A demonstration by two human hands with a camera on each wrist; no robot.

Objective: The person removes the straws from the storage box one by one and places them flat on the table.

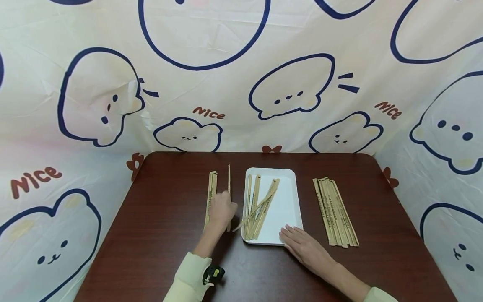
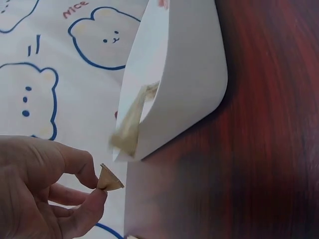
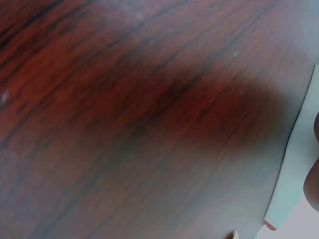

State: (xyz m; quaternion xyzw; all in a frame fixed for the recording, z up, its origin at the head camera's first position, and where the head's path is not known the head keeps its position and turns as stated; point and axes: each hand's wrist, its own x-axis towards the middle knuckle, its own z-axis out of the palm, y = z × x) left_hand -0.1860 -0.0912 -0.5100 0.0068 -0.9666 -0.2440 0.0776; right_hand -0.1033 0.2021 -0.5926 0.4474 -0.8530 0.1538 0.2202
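Observation:
My left hand (image 1: 222, 209) is over the table left of the white tray (image 1: 288, 201). Between thumb and forefinger it pinches a long, thin tan paper packet (image 1: 229, 178), printed in dark letters; the left wrist view shows the end of this packet (image 2: 110, 180) flaring from the fingertips. A few similar packets (image 1: 212, 184) lie just left of that hand, partly hidden by it. In the tray are several more packets (image 1: 264, 209), one crossing the others and jutting over the left rim. My right hand (image 1: 307, 249) rests its extended fingers on the tray's near right corner.
A row of several tan packets (image 1: 336, 212) lies side by side right of the tray. The dark brown wooden table (image 1: 151, 235) backs onto a cartoon-printed cloth (image 1: 241, 92). A black device (image 1: 213, 274) is strapped to the left wrist.

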